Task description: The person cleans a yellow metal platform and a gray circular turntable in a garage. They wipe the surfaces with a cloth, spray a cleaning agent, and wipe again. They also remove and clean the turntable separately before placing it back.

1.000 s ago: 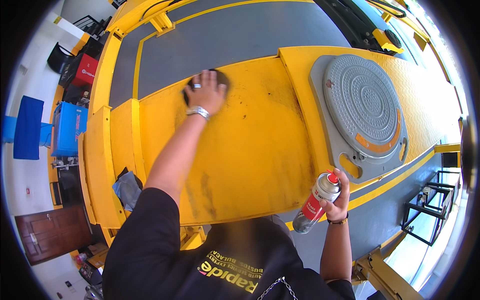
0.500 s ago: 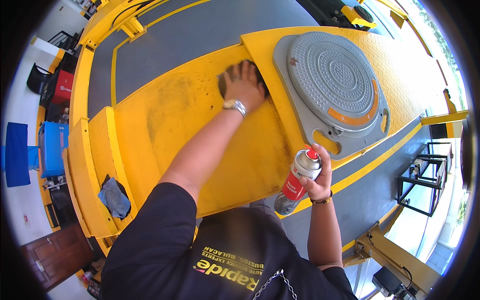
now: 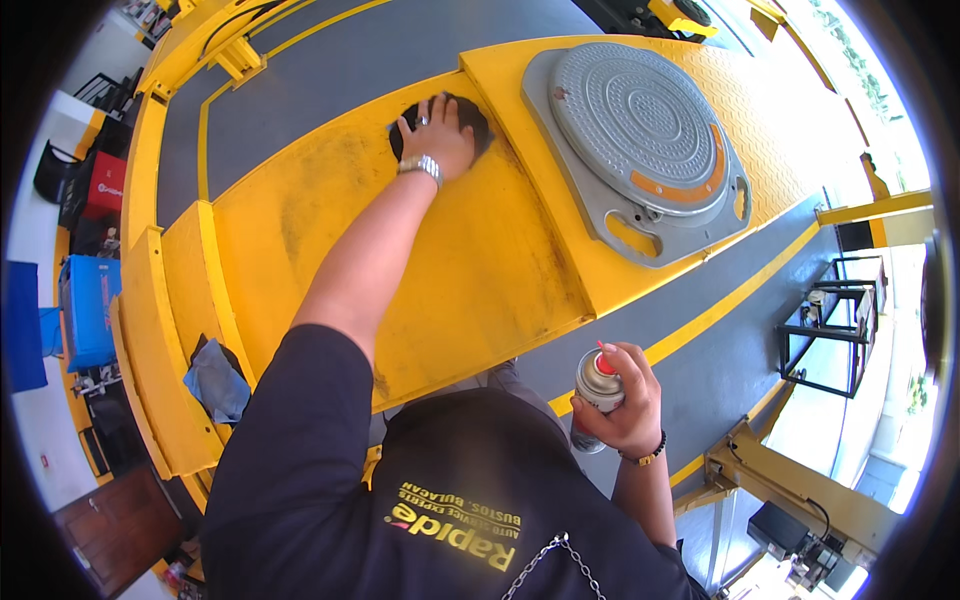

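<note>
My left hand (image 3: 441,141) lies flat on a black rag (image 3: 474,121), fingers spread, pressing it against a yellow metal platform (image 3: 450,255). The rag shows around my fingers and beside the palm, close to the raised step of the platform. In my right hand (image 3: 634,405) is an aerosol spray can (image 3: 592,391) with a red nozzle, silver top and dark lower part. My fingers wrap round it, the index finger close to the nozzle. The can is held off the platform's near edge, over the floor. Dark smudges (image 3: 293,205) mark the yellow surface.
A round grey turntable plate (image 3: 640,125) with cut-out handles sits on the raised section to the right. A crumpled blue-grey cloth (image 3: 218,382) rests at the platform's left end. Black metal frames (image 3: 828,330) stand on the right. A blue cabinet (image 3: 92,310) is at the left.
My left hand has slid the rag leftward, away from the raised step. My right hand has lowered the can toward my body and turned it, so its top faces me more.
</note>
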A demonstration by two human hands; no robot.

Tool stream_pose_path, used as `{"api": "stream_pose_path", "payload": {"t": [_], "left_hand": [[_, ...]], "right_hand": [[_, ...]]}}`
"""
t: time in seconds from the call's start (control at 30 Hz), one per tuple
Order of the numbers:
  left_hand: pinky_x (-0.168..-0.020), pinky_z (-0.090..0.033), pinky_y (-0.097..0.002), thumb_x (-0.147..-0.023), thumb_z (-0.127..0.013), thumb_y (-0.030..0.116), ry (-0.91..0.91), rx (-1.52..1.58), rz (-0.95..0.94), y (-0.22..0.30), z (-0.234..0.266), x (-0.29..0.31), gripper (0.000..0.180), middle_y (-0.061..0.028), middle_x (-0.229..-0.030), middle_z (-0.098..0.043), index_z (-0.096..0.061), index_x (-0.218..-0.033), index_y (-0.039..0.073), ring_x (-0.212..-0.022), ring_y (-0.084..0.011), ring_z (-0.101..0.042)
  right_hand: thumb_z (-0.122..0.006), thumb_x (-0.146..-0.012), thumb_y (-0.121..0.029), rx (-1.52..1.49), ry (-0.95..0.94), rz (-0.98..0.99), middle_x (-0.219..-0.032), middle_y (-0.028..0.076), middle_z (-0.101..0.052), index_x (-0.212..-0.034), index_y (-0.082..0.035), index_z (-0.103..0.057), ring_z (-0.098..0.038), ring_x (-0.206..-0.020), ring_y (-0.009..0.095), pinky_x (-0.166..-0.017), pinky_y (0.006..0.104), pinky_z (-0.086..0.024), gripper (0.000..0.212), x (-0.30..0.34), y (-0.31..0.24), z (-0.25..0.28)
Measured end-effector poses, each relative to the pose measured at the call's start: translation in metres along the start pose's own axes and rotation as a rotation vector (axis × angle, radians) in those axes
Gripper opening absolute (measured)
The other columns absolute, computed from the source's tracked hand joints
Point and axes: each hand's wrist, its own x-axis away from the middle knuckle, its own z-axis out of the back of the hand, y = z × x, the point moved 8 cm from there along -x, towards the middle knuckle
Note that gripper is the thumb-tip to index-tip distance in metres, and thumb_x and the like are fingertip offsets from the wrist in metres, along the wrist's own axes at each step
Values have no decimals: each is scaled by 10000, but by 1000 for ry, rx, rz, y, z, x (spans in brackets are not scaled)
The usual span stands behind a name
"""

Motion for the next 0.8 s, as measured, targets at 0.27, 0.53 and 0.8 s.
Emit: {"api": "stream_pose_path", "payload": {"t": [0.27, 0.53, 0.8], "left_hand": [[-1216, -195, -525, -1036, -287, 443, -60, -52, -263, 1, -12, -21, 612, -20, -1670, -215, -296, -1579, 162, -1524, -254, -231], [-1226, -180, -491, -1045, -283, 437, -81, -77, -169, -43, -14, 12, 593, 9, -1673, -204, -299, -1582, 184, -1533, -212, -203], [-1232, -172, -476, -1030, -395, 373, -126, 79, -225, -87, -11, 56, 547, 13, -1653, -268, -397, -1539, 173, -1529, -216, -217]], "right_hand": [[-852, -633, -149, 298, 89, -144, -1066, 180, -639, -1245, -111, -546, -700, -807, 341, -619, 393, -581, 685, 79, -21, -25], [-830, -678, -126, 124, 58, -107, -1062, 217, -629, -1284, -94, -511, -684, -822, 357, -678, 390, -574, 685, 105, -50, -35], [-845, -675, -202, 181, -176, 45, -1064, 135, -614, -1219, -173, -618, -690, -743, 317, -602, 415, -579, 590, 89, -51, -42]]}}
